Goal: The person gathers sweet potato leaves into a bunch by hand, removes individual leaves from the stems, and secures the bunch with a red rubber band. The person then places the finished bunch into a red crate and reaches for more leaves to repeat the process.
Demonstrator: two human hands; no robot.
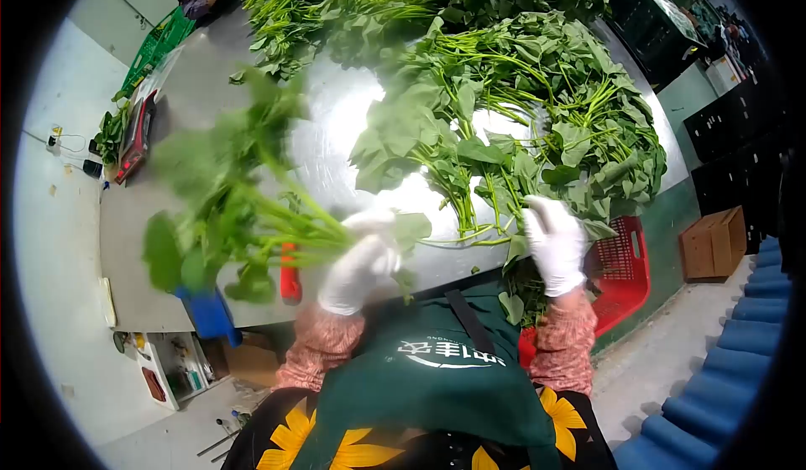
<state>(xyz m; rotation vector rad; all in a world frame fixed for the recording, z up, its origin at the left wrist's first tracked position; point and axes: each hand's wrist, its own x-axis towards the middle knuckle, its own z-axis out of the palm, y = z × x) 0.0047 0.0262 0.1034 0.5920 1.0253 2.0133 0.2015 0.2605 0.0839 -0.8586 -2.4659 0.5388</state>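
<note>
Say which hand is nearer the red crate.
Right. The right hand is in front of the table, just left of the red crate in the picture; the left hand is farther left, gripping a leafy bunch.

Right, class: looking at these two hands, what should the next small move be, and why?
Probably the right hand should take a little more from the pile to add to the bunch: the left hand already grips that bunch by its stems, while the right is at the pile's near edge with no bunch visible in it.
</note>
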